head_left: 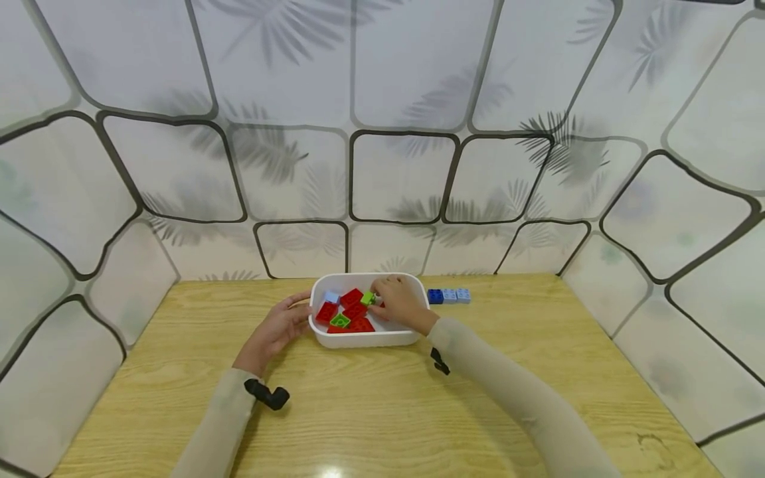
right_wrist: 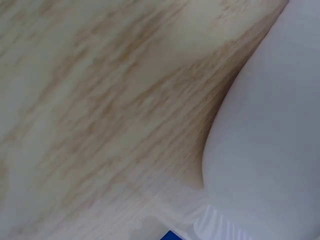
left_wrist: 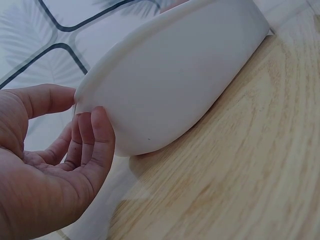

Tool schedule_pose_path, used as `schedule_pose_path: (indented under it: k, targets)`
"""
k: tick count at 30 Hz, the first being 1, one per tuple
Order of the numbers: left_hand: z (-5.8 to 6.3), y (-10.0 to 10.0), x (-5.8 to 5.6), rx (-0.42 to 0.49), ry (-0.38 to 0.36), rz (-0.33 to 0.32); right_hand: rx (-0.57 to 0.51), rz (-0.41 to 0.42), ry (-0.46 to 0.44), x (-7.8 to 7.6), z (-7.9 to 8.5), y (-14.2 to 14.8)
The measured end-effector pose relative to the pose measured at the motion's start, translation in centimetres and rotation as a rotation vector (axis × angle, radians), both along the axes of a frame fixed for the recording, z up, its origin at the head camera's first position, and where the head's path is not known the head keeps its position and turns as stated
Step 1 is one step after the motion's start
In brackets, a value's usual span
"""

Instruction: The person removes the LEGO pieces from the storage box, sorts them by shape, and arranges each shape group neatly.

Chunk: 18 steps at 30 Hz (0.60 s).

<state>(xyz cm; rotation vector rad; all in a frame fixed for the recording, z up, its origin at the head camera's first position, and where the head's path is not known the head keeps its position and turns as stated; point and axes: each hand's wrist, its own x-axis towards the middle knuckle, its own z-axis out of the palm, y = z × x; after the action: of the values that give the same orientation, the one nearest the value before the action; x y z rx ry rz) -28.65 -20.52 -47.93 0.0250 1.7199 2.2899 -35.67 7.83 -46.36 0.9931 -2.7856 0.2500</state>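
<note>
Head view: right hand (head_left: 397,302) pinches a green brick (head_left: 367,299) inside the tub (head_left: 366,340), red bricks (head_left: 352,297) just left of its fingertips. Left hand (head_left: 283,325), fingers loosely bent, touches the tub end beside it. I'd brace there, lift the brick straight up.

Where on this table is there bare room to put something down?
The table has bare room in front of the white box, between both sleeves; right of the blue bricks, up to the right wall; and left of the left sleeve. The box's left half is crowded with bricks, beside the right hand.
</note>
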Motion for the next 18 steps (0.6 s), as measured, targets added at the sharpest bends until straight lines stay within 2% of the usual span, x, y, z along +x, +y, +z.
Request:
schedule_pose_path:
  k: [6,13,18]
  targets:
    - [0.0,0.0,0.1,-0.009,0.009,-0.003,-0.041,0.021,-0.047,0.2,0.6,0.5]
    - [-0.3,-0.4,0.2,0.033,0.081,-0.037,0.01,0.055,-0.052,0.9,2.3,0.9]
    - [0.0,-0.1,0.1,-0.007,0.015,-0.012,0.05,0.119,-0.006,1.8,2.1,0.8]
